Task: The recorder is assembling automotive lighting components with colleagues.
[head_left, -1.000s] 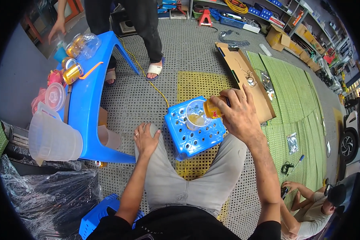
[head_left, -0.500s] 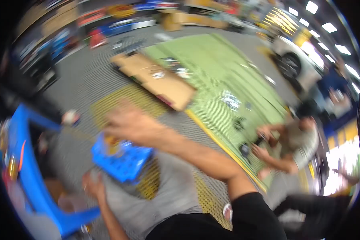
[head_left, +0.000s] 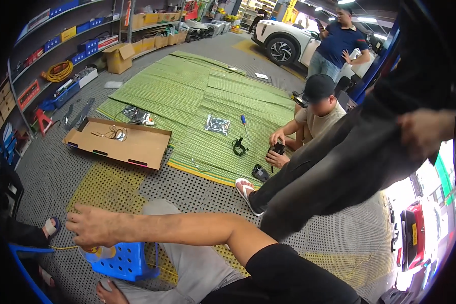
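Drink can (head_left: 90,249), golden, was clamped in your right hand (head_left: 99,226), whose back hid most of the grip. It showed just below your palm at the near left, close to a clear plastic cup (head_left: 105,253) on a blue plastic stool (head_left: 125,261); whether can and cup touched could not be told. Your left hand (head_left: 112,295), partly cut off at the lower edge, lay loosely spread against your grey trousers (head_left: 192,266), on the near side of the stool. Farther off on the left, a shallow cardboard box (head_left: 119,146) lay open beside a green woven mat (head_left: 182,91). On the mat were a blue-handled screwdriver (head_left: 243,121) and a clear packet (head_left: 217,124). To your right, a co-worker in a black cap (head_left: 319,88) held a black part (head_left: 276,148), and a person in dark trousers (head_left: 334,167) stood nearer you.
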A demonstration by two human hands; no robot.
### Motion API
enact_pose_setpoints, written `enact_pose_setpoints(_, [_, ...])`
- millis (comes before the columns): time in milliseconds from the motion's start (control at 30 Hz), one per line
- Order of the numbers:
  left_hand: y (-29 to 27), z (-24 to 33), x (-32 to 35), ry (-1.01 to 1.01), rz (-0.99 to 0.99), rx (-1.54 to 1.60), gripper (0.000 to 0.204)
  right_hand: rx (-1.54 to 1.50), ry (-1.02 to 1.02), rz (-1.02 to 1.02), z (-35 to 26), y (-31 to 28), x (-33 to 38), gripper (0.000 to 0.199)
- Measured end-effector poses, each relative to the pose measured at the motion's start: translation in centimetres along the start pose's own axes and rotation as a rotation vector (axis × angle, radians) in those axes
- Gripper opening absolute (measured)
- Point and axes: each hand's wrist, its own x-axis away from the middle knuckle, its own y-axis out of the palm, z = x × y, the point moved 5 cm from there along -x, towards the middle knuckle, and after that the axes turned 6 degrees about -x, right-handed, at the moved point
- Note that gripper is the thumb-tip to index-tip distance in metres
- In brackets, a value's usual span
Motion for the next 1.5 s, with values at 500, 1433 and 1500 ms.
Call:
enact_pose_setpoints(500, [-2.1,0.8,-0.7,0.129,0.404,0.615,0.067,-0.064,0.060,-0.079,-0.6,2.0,-0.6,0.048])
enact_pose_setpoints(1433, [1.7,0.2,-0.1,0.178,0.235,0.234,0.048,-0.454,0.154,-0.014,0.5,-0.7,-1.3,0.049])
enact_pose_setpoints(1500, [2.2,0.4,-0.2,0.148,0.167,0.203,0.051,-0.472,0.110,0.177,0.6,-1.1,-0.5,0.050])
